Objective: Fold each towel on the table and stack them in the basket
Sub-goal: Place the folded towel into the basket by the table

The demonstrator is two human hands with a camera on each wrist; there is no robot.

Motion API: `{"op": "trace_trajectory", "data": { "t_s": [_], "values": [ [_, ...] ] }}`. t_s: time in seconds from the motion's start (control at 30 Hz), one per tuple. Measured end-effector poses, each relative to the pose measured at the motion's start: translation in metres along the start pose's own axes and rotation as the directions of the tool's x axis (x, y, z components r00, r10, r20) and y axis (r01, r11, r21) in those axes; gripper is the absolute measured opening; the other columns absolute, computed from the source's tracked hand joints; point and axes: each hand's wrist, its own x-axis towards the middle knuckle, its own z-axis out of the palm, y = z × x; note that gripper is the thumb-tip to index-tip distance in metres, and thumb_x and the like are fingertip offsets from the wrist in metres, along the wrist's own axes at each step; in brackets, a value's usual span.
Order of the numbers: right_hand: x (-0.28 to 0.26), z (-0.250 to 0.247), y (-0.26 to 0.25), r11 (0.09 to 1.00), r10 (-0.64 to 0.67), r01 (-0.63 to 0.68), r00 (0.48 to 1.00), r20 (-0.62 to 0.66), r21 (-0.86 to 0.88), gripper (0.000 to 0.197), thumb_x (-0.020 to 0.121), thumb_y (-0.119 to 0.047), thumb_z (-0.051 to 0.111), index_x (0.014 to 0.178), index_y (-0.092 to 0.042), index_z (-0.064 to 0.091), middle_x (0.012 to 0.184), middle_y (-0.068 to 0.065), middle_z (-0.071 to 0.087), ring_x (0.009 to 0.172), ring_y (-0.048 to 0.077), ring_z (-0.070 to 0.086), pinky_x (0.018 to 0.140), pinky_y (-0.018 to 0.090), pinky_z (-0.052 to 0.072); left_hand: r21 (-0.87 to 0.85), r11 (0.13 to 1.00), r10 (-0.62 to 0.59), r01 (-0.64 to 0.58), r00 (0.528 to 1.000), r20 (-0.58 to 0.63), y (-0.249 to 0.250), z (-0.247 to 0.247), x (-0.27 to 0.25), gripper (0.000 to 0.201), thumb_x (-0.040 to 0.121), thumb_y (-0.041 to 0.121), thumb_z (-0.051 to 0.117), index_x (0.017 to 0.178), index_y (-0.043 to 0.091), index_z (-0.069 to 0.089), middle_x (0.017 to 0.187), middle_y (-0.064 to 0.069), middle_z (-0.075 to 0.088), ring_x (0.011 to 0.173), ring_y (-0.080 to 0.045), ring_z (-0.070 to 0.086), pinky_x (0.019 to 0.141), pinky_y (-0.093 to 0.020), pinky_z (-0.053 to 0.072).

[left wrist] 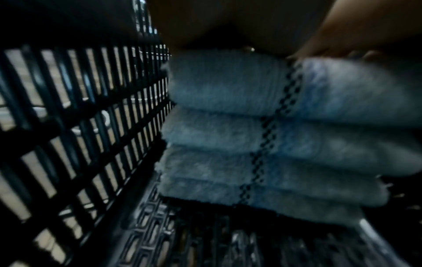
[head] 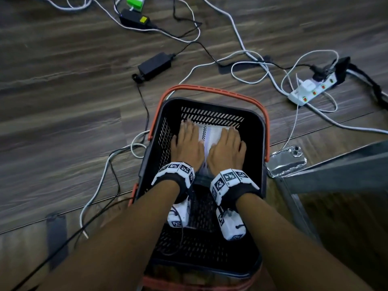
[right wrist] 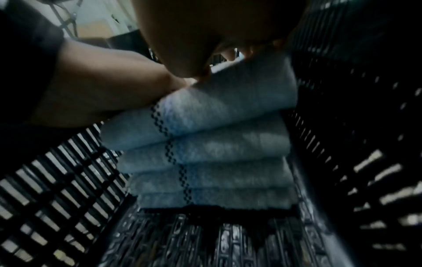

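Observation:
A black slatted basket (head: 162,131) with orange handles (head: 212,91) stands on the floor. At its far end lies a stack of several folded white towels (left wrist: 228,126) (right wrist: 217,153), each with a dark checkered stripe. The top towel (head: 210,133) shows between my hands. My left hand (head: 188,141) lies flat on the stack's left half, fingers straight and pointing away from me. Beside it, my right hand (head: 227,147) lies flat on the right half in the same way. In the wrist views each palm (left wrist: 205,23) (right wrist: 205,36) sits on the top towel.
White and black cables cross the wooden floor around the basket. Two black power adapters (head: 154,66) (head: 134,18) lie beyond it, a white power strip (head: 310,90) at the far right. A phone in a clear case (head: 286,161) lies right of the basket, beside a grey table edge (head: 336,162).

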Motion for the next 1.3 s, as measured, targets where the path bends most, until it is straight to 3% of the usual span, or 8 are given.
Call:
{"op": "trace_trajectory", "data": {
  "t_s": [0.33,0.5,0.63,0.7,0.77,0.87,1.0,1.3],
  "values": [
    [0.001,0.054,0.004,0.999,0.01,-0.011,1.0,0.014,0.031,0.063,0.098,-0.034,0.029,0.149,-0.004,0.006,0.158,0.014,-0.004,0.146,0.026,-0.004,0.117,0.046,0.012,0.173,0.982,0.065,-0.07,0.997,0.036,-0.022,0.039,0.006,0.059,0.099,0.034,0.017,0.148,0.012,-0.009,0.157,-0.005,-0.013,0.145,-0.021,-0.014,0.116,-0.049,-0.003],
    [0.0,0.019,0.003,1.0,0.008,-0.013,0.978,0.21,0.023,0.063,0.095,-0.029,0.035,0.149,-0.009,0.008,0.158,0.011,-0.007,0.146,0.025,-0.007,0.113,0.047,0.021,0.217,0.975,-0.002,-0.046,0.977,0.215,-0.011,0.013,-0.002,0.06,0.099,0.032,0.018,0.148,0.012,-0.01,0.157,-0.005,-0.016,0.144,-0.024,-0.015,0.116,-0.053,0.0],
    [-0.01,-0.039,0.009,0.999,-0.051,0.05,0.89,0.454,0.015,0.028,0.094,-0.029,0.04,0.111,-0.01,0.052,0.137,0.016,0.044,0.116,0.029,0.047,0.087,0.036,0.041,0.243,0.969,-0.077,-0.032,0.901,0.427,0.013,-0.046,-0.029,0.045,0.098,0.029,0.029,0.136,0.007,0.037,0.148,-0.014,0.031,0.136,-0.029,0.031,0.107,-0.043,0.029],
    [-0.019,-0.075,0.012,0.994,-0.11,0.098,0.845,0.523,0.051,0.029,0.094,-0.036,0.041,0.088,-0.011,0.053,0.114,0.016,0.061,0.085,0.028,0.053,0.071,0.028,0.039,0.24,0.97,-0.083,-0.046,0.861,0.502,0.027,-0.079,-0.044,0.042,0.1,0.03,0.03,0.124,0.002,0.052,0.133,-0.017,0.05,0.121,-0.031,0.049,0.096,-0.035,0.039],
    [-0.03,-0.121,0.013,0.993,-0.118,0.103,0.827,0.55,0.058,0.038,0.095,-0.039,0.042,0.09,-0.006,0.06,0.103,0.013,0.062,0.088,0.03,0.057,0.07,0.026,0.037,0.232,0.972,-0.097,-0.037,0.836,0.541,0.039,-0.114,-0.059,0.049,0.101,0.034,0.029,0.127,-0.002,0.048,0.137,-0.019,0.047,0.124,-0.032,0.046,0.099,-0.034,0.037],
    [-0.047,-0.212,0.015,0.991,-0.121,0.084,0.883,0.454,0.102,0.039,0.093,-0.036,0.047,0.069,-0.008,0.058,0.075,0.01,0.058,0.093,0.031,0.062,0.063,0.026,0.037,0.21,0.976,-0.036,-0.053,0.916,0.399,0.068,-0.185,-0.08,0.05,0.098,0.039,0.034,0.126,0.001,0.05,0.135,-0.02,0.048,0.123,-0.033,0.047,0.1,-0.036,0.038],
    [-0.088,-0.337,0.024,0.992,-0.112,0.096,0.968,0.223,0.079,0.036,0.091,-0.033,0.05,0.1,-0.003,0.068,0.105,0.018,0.067,0.104,0.03,0.061,0.082,0.029,0.045,0.179,0.968,0.151,-0.179,0.976,0.156,0.129,-0.291,-0.13,0.04,0.095,0.034,0.04,0.108,0.002,0.06,0.114,-0.017,0.062,0.105,-0.034,0.059,0.086,-0.034,0.046],
    [-0.234,-0.508,0.063,0.992,-0.121,0.125,0.985,-0.121,0.023,0.034,0.089,-0.037,0.051,0.099,-0.01,0.07,0.105,0.01,0.07,0.098,0.027,0.062,0.086,0.036,0.05,0.182,0.887,0.45,-0.425,0.883,-0.133,0.247,-0.415,-0.273,0.043,0.093,0.04,0.04,0.102,0.006,0.064,0.106,-0.015,0.066,0.096,-0.03,0.062,0.082,-0.034,0.049]
  ]
}}
